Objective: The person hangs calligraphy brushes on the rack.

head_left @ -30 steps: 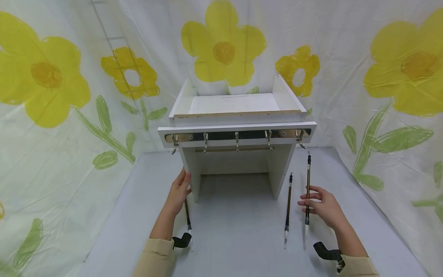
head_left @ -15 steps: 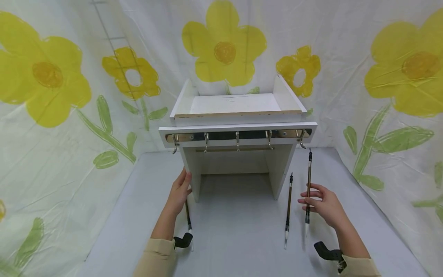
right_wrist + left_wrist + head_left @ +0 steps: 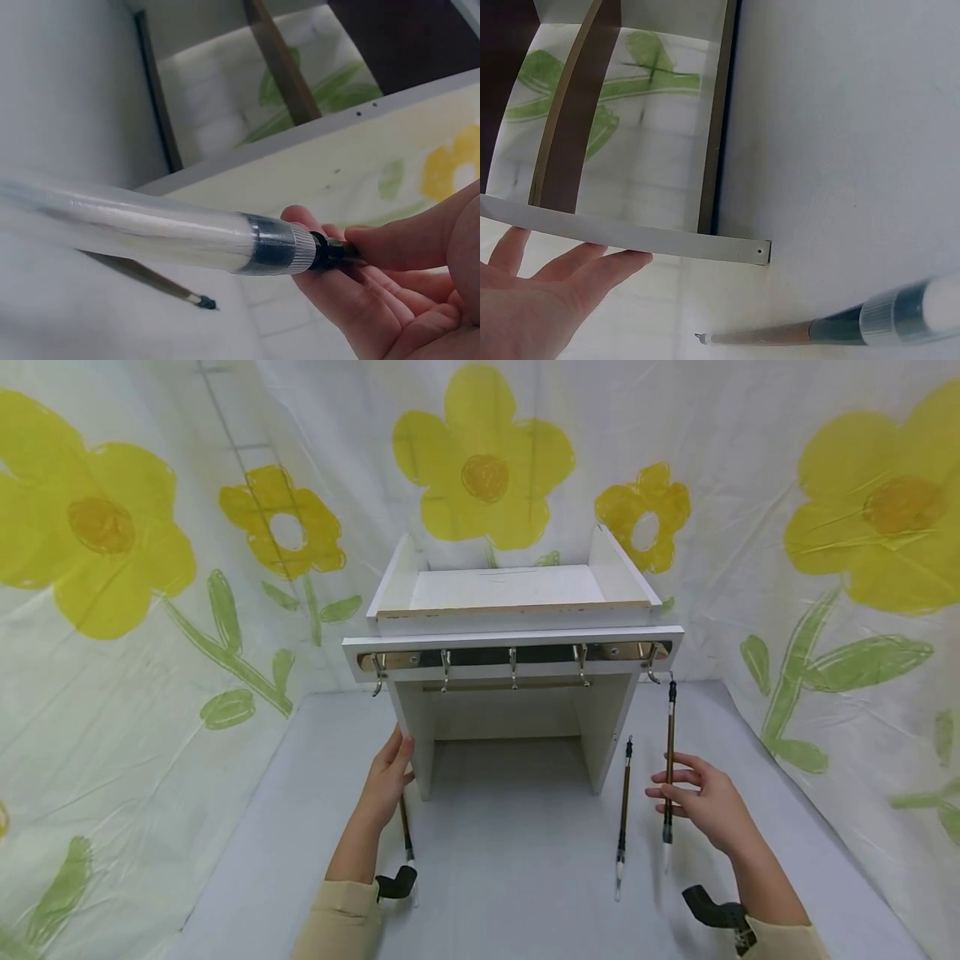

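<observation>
My right hand [image 3: 697, 797] pinches a calligraphy brush [image 3: 670, 735] by its brown handle and holds it upright, bristle end down. The brush's top loop is just below and right of the rightmost hook on the white shelf unit [image 3: 513, 673]. In the right wrist view, a clear cap [image 3: 172, 232] covers the bristles, and my thumb and fingers grip above it. My left hand [image 3: 386, 777] rests against the unit's left side panel, its fingers extended along the outside in the left wrist view [image 3: 562, 281]. A metal rail [image 3: 480, 656] on the front board carries several hooks.
A second brush [image 3: 624, 810] lies on the white table [image 3: 517, 877] right of the unit. Another brush [image 3: 407, 835] lies partly behind my left wrist. An open tray [image 3: 510, 589] tops the unit. Behind hangs a curtain [image 3: 360, 443] printed with yellow flowers.
My right hand has lifted the brush slightly, bringing its top loop up close to the rightmost hook. My left hand stays at the side panel.
</observation>
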`<state>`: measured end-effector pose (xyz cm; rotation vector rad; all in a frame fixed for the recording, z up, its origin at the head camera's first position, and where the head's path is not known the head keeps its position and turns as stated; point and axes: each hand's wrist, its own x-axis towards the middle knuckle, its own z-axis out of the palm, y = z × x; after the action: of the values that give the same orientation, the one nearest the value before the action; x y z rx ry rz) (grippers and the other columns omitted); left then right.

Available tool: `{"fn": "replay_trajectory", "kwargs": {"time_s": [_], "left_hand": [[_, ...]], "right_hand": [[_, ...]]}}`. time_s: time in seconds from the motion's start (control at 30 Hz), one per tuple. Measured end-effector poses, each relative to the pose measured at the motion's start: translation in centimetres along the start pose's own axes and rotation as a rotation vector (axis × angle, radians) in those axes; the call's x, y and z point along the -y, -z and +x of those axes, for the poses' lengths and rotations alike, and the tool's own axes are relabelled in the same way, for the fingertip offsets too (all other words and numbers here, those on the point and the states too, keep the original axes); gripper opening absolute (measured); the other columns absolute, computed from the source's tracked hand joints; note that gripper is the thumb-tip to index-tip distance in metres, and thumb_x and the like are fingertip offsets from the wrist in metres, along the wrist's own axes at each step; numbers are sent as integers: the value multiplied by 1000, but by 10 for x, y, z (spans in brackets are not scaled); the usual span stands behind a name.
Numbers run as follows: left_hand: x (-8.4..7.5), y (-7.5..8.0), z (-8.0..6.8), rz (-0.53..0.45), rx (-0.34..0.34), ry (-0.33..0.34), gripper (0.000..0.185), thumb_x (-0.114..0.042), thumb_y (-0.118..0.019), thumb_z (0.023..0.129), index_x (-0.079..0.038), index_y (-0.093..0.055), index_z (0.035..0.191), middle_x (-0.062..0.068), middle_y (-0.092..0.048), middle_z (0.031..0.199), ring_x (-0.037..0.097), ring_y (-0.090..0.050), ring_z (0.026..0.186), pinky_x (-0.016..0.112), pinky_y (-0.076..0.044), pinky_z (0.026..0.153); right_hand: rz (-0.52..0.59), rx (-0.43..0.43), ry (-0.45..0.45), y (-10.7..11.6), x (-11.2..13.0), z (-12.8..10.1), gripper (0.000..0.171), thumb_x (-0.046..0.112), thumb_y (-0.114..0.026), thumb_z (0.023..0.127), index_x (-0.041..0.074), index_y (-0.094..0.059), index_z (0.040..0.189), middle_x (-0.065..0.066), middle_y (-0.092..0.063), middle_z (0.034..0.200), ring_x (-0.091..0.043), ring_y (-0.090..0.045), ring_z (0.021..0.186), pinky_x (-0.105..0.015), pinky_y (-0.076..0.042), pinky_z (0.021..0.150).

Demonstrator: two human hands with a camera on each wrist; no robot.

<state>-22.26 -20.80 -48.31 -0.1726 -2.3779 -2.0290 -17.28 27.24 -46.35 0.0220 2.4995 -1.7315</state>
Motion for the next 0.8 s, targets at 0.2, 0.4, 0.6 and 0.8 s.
{"fn": "replay_trajectory", "kwargs": {"time_s": [0.2, 0.4, 0.6, 0.8], "left_hand": [[0, 1, 1, -17, 0, -2, 62, -51, -41, 106, -33, -21, 162, -1, -18, 169, 33, -24, 153, 66, -35, 111], [1, 0, 0, -16, 5, 7, 63, -52, -41, 106, -33, -20, 162, -1, -17, 169, 33, -24, 153, 66, -35, 112], [1, 0, 0, -3, 8, -1, 62, -52, -40, 106, -33, -19, 162, -1, -17, 169, 33, -24, 153, 66, -34, 112], [1, 0, -1, -9, 10, 0, 63, -53, -40, 106, -34, -20, 162, -1, -17, 169, 33, -23, 154, 66, -34, 113]], "right_hand": [[-10, -5, 16, 2, 5, -3, 66, 7, -59, 102, -5, -23, 156, -35, -56, 132, -18, -76, 96, -36, -63, 79], [-21, -8, 40, 5, 12, -5, 64, 5, -58, 102, -4, -24, 156, -36, -56, 132, -16, -75, 95, -38, -63, 80], [-36, -19, 63, 7, 18, -10, 64, 5, -58, 102, -3, -25, 156, -35, -58, 130, -17, -75, 96, -37, -63, 78], [-38, -28, 88, 9, 23, -16, 64, 4, -59, 101, -4, -26, 156, -33, -60, 128, -14, -76, 95, -35, -63, 77]]}}
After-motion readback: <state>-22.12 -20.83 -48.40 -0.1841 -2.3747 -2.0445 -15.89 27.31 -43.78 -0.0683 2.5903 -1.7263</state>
